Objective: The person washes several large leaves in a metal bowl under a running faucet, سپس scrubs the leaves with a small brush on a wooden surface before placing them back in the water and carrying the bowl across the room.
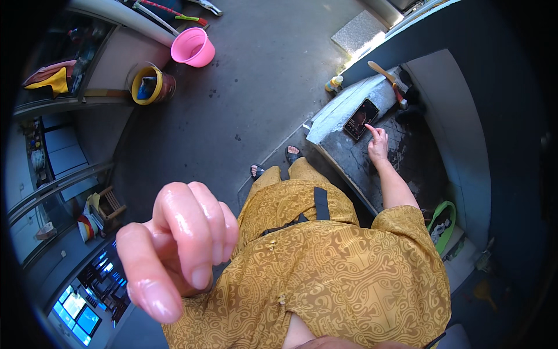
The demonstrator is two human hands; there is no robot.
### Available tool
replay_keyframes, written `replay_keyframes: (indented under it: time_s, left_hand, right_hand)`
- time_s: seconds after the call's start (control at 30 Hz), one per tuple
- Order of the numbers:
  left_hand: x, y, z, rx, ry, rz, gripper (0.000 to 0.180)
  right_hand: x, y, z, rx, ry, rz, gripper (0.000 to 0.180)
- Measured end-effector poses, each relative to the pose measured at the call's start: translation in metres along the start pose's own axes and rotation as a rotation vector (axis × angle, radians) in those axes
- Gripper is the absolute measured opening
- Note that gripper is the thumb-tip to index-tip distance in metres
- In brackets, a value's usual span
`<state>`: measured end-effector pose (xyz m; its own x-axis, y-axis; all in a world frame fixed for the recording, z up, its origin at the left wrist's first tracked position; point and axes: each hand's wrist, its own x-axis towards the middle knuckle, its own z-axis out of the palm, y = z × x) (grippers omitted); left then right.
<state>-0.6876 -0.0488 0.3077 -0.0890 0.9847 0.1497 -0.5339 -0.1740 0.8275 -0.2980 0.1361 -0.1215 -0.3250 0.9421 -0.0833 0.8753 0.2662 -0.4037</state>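
Note:
My left hand (174, 247) is raised close to the camera at the lower left, wet and shiny, fingers curled loosely and holding nothing. My right hand (378, 142) reaches out to a grey concrete ledge (343, 151) at the right, its index finger extended and touching the edge of a dark phone (361, 118) that lies flat on the ledge with its screen lit. I wear a mustard patterned garment, and my sandalled feet (276, 163) stand on the grey floor below.
A pink bucket (193, 47) and a yellow-rimmed bucket (150, 85) stand on the floor at the upper left. A small bottle (333, 84) and a wooden-handled brush (386, 75) lie by the ledge. A green basin (444, 224) sits at the right.

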Motion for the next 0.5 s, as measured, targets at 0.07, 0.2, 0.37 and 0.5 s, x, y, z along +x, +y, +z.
replay_keyframes:
  time_s: [0.07,0.2,0.37,0.5]
  left_hand:
    - [-0.001,-0.003,-0.001,0.001,0.001,0.002,0.016]
    - [-0.001,-0.007,-0.004,-0.014,-0.011,-0.017,0.015]
    - [-0.002,-0.010,-0.006,-0.053,-0.066,-0.030,0.014]
    - [-0.006,-0.011,-0.002,-0.026,0.003,-0.005,0.013]
  right_hand:
    - [0.005,-0.001,0.004,0.003,0.001,-0.021,0.071]
    - [0.033,0.018,0.017,-0.126,-0.092,0.010,0.075]
    - [0.062,0.050,0.020,-0.070,0.125,0.665,0.076]
    - [0.045,0.051,0.018,-0.062,0.146,0.505,0.065]
